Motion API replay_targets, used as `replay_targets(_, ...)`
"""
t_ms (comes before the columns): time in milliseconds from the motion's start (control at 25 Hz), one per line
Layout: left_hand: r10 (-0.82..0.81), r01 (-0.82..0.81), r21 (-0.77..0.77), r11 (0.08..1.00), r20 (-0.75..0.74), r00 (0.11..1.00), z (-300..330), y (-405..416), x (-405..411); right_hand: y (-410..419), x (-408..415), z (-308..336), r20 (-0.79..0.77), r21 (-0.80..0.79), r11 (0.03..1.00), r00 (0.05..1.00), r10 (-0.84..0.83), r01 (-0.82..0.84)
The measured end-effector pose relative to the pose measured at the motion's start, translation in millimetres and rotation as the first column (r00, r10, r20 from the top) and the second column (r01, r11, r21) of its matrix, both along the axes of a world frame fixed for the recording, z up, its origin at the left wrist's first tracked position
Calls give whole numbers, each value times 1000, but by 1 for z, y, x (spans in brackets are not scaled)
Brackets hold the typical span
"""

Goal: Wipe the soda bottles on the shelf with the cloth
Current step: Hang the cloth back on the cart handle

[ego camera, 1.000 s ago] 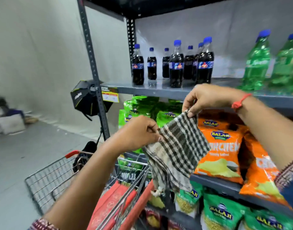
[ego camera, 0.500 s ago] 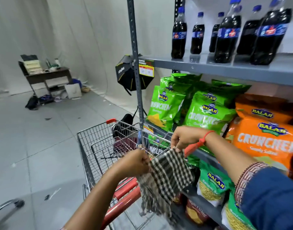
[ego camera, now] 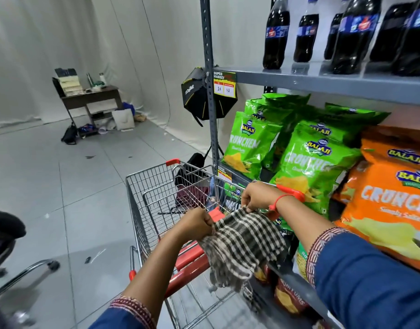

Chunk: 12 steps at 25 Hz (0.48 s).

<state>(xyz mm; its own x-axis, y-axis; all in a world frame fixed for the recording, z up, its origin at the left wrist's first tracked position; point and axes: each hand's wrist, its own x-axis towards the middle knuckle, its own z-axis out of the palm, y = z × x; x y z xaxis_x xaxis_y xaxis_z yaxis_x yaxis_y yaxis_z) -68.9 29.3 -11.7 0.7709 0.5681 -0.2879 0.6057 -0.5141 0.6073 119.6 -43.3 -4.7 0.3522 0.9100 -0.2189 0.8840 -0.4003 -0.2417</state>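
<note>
Cloth stretched between two hands over the cart.
Left hand and right hand each pinch its top edge in a tight grip; soda bottles stand on the shelf above.

Bright even light, wide-angle edge warping

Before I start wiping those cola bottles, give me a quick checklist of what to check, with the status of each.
1. Cloth held: ok. The left hand and right hand each pinch an upper edge of the checked cloth.
2. Cloth bunched into a wiping pad: not ok. It hangs spread between both hands.
3. A hand free to steady a bottle: not ok. Both grip the cloth.
4. Cloth raised to the bottles: not ok. The soda bottles stand on the top shelf, well above the hands.
5. Bottles upright: ok.
6. Cloth clear of the shopping cart: cannot tell. Its fringe hangs near the handle.
</note>
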Motion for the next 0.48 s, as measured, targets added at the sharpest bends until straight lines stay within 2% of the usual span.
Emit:
replay_targets(160,48,-48,34,998,6,999,-11,1,6,-1,0,-14,83,59,997,996,-46,41)
replay_targets(320,42,-40,92,995,-25,999,-14,-3,13,-7,-4,-21,157,32,999,987,-12,6)
replay_targets(400,56,-58,152,987,22,998,-11,-6,10,-12,-6,-16,140,80,997,990,-14,2)
replay_targets(480,8,-16,145,989,55,998,-4,-12,5,-19,-5,-1,52,150,989,999,-2,-6)
